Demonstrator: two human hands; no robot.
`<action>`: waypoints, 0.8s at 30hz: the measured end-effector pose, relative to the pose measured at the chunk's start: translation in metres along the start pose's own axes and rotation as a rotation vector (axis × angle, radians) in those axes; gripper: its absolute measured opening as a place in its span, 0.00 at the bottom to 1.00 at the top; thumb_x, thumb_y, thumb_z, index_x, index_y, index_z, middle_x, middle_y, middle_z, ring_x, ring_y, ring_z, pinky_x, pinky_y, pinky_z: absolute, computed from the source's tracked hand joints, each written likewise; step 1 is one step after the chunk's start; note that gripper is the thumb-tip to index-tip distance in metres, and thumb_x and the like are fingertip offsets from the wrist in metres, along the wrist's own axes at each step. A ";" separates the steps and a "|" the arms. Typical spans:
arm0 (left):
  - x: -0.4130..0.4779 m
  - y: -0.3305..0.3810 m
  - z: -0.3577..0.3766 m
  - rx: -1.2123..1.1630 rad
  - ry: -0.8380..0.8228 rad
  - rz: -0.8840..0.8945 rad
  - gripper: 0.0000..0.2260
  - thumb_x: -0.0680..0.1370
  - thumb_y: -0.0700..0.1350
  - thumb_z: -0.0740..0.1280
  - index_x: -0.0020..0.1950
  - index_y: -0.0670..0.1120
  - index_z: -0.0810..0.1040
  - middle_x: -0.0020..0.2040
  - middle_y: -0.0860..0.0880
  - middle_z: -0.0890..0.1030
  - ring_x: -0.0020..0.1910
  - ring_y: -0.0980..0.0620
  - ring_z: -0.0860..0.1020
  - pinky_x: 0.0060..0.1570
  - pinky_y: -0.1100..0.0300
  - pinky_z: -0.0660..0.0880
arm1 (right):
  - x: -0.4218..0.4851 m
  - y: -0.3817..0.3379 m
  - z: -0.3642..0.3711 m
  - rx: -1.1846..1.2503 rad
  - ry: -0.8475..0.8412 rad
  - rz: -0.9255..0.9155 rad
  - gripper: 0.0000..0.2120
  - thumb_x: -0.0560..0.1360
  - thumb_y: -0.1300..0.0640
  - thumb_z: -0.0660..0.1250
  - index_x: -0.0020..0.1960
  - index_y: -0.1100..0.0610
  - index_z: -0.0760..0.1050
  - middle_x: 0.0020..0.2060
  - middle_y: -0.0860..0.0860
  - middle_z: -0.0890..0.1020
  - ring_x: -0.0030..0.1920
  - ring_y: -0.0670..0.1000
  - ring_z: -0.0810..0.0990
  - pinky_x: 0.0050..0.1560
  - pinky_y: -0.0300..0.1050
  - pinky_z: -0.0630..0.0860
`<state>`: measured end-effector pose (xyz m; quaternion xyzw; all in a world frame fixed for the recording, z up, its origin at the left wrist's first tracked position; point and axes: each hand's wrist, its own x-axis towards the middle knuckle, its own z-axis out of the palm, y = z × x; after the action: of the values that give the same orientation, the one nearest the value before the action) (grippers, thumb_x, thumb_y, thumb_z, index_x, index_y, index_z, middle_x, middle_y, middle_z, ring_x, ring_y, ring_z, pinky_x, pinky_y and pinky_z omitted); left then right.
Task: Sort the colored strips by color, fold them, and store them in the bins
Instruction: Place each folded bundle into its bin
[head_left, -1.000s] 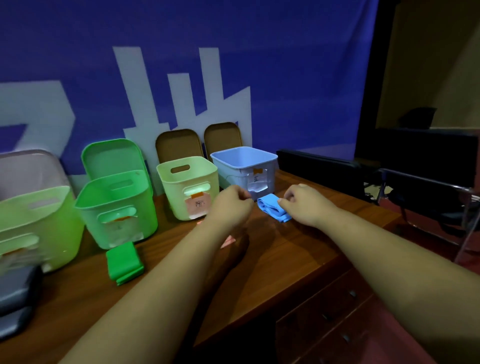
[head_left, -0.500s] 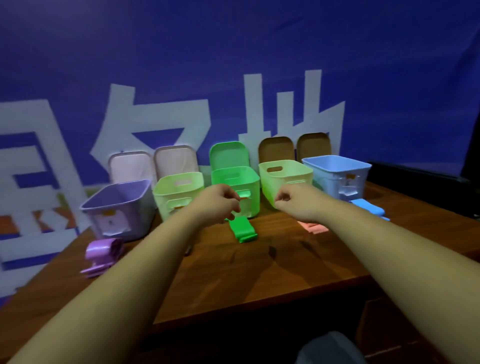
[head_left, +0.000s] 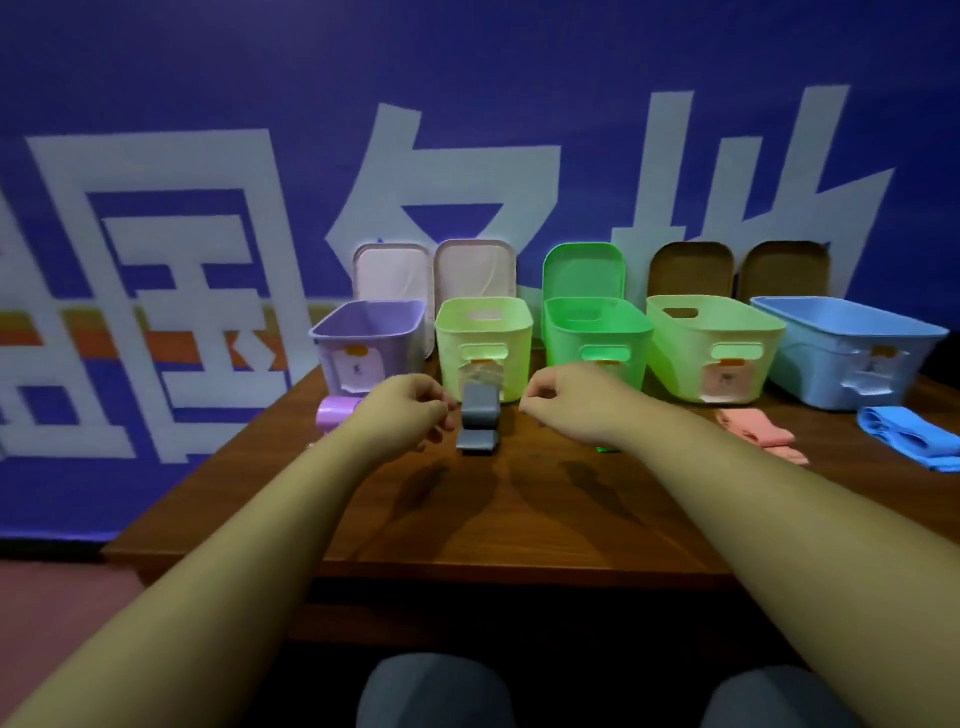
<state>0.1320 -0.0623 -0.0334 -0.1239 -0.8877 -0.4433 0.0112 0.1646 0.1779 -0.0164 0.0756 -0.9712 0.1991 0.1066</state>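
Note:
A row of bins stands at the back of the wooden table (head_left: 519, 509): purple bin (head_left: 369, 332), pale green bin (head_left: 485, 332), green bin (head_left: 597, 332), yellow-green bin (head_left: 717, 338) and blue bin (head_left: 852, 358). In front of them lie folded strips: purple strip (head_left: 335, 413), grey strip (head_left: 480, 421), pink strip (head_left: 758, 434) and blue strip (head_left: 909, 436). A green strip (head_left: 605, 448) peeks out under my right wrist. My left hand (head_left: 410, 410) hovers just left of the grey strip, my right hand (head_left: 563, 400) just right of it. Both have curled fingers and hold nothing.
Several lids (head_left: 475, 270) lean against the blue banner wall behind the bins. The table's left edge runs diagonally past the purple strip. My knees (head_left: 431, 691) show below the near table edge.
The view has swung left along the row. Both hands left the blue strip, passed the green strip, and now flank the grey strip in front of the pale green bin.

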 end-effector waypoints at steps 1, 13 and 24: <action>-0.001 -0.008 0.003 0.002 -0.004 -0.023 0.08 0.83 0.40 0.65 0.53 0.48 0.83 0.44 0.49 0.88 0.45 0.48 0.86 0.40 0.55 0.80 | 0.002 -0.003 0.008 0.010 -0.014 -0.007 0.10 0.82 0.49 0.67 0.55 0.50 0.86 0.49 0.48 0.86 0.47 0.49 0.81 0.45 0.42 0.73; -0.010 -0.054 0.039 0.266 0.090 0.059 0.06 0.80 0.45 0.66 0.54 0.54 0.81 0.51 0.53 0.84 0.53 0.50 0.80 0.56 0.53 0.76 | 0.009 -0.005 0.062 0.067 -0.085 -0.143 0.08 0.82 0.49 0.66 0.54 0.44 0.85 0.51 0.44 0.85 0.51 0.46 0.82 0.55 0.48 0.81; -0.007 -0.061 0.039 0.211 0.075 0.067 0.06 0.83 0.43 0.66 0.55 0.54 0.79 0.47 0.57 0.82 0.49 0.59 0.79 0.50 0.66 0.73 | 0.022 0.023 0.102 0.114 -0.114 -0.240 0.07 0.82 0.51 0.64 0.59 0.43 0.78 0.40 0.36 0.72 0.41 0.39 0.73 0.42 0.44 0.70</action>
<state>0.1283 -0.0683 -0.1062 -0.1349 -0.9238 -0.3509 0.0723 0.1207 0.1553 -0.1113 0.2085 -0.9467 0.2353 0.0697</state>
